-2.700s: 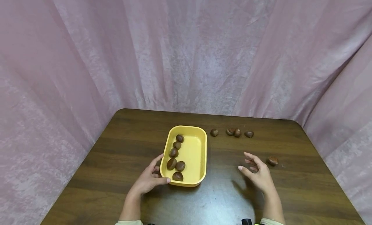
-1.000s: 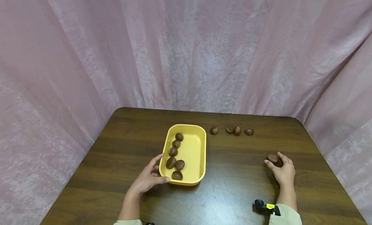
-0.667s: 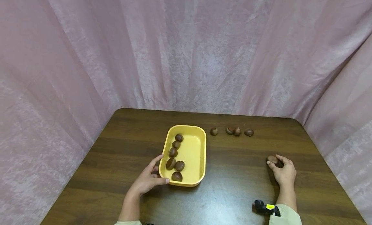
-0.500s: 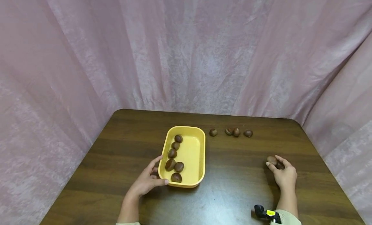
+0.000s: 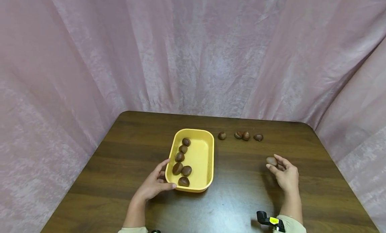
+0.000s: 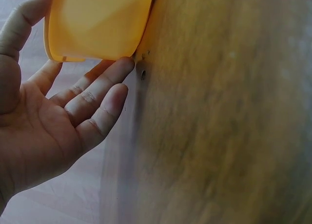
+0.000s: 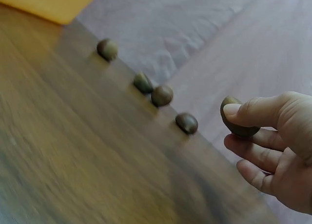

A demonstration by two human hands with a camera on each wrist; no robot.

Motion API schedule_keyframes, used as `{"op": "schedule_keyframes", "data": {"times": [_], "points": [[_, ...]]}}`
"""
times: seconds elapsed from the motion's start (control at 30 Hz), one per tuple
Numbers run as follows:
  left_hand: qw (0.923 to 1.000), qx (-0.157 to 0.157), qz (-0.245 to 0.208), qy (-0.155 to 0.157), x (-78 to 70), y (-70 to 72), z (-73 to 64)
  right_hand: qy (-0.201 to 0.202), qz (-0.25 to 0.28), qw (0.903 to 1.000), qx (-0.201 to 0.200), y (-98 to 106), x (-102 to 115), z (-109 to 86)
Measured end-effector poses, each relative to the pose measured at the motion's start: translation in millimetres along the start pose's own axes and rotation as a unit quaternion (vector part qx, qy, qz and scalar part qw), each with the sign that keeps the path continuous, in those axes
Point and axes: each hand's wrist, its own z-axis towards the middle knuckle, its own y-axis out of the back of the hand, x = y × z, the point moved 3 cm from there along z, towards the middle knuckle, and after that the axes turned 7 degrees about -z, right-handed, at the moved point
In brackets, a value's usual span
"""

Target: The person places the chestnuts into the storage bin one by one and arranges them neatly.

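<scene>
A yellow plastic box [image 5: 202, 159] stands on the table, with several brown chestnuts [image 5: 178, 168] along its left side and near end. My left hand [image 5: 153, 186] holds the box at its near left corner, thumb on the rim and fingers along the outer wall [image 6: 97, 29]. To the right of the box, my right hand [image 5: 284, 174] pinches a single chestnut [image 5: 271, 161] between thumb and fingers. In the right wrist view, this chestnut [image 7: 243, 130] is raised above the table, its shadow falling on the wood.
Several loose chestnuts [image 5: 246, 136] lie in a row on the brown wooden table [image 5: 120, 152], to the right of the box near the far edge. A pink curtain [image 5: 193, 59] hangs behind and around the table.
My right hand reached right to the lone chestnut, took hold of it, lifted it and has moved it back leftward. My left hand stays at the box, which has not moved.
</scene>
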Motion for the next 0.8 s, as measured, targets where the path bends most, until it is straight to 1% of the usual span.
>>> {"op": "schedule_keyframes", "data": {"times": [0.13,0.4,0.63,0.8], "points": [[1.0,0.003,-0.009,-0.001,-1.9,-0.7,-0.6,0.015,0.013,0.9997,0.015,-8,10,0.8],[0.9999,0.004,-0.015,0.0,-3.4,-1.3,-2.2,0.037,0.052,0.9956,0.068,-26,27,2.5],[0.9998,0.006,-0.017,-0.002,-1.2,-0.8,-0.9,0.073,0.071,0.9873,0.122,-41,48,5.9],[0.9998,0.006,-0.017,-0.004,-1.1,-1.3,-1.2,0.1,0.086,0.9804,0.147,-54,62,8.1]]}}
